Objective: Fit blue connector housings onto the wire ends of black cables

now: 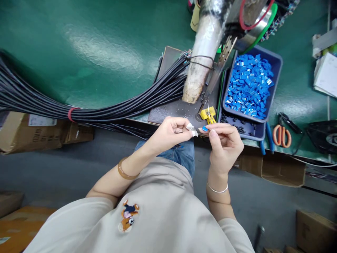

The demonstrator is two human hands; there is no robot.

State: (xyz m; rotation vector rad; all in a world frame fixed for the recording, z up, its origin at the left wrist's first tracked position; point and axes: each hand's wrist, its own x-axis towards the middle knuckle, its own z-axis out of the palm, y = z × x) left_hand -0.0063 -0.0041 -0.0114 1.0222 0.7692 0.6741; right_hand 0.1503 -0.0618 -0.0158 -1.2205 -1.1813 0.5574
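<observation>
My left hand [170, 133] is closed in a pinch, its taped fingertips holding something thin that I cannot make out, probably a cable end. My right hand [223, 140] is closed too, pinching a small blue plastic piece [204, 129] right beside the left fingertips. Both hands hover above my lap at the bench's front edge. A thick bundle of black cables [105, 105], tied with a red band [70, 113], fans across the green bench [92, 45] toward a dark plate [171, 110].
A dark blue tray [277, 65] full of small blue pieces sits at the right. A yellow part [207, 114] lies under a wrapped lever fixture [202, 56]. Orange-handled cutters [281, 135] lie further right. Cardboard boxes [31, 131] stand under the bench.
</observation>
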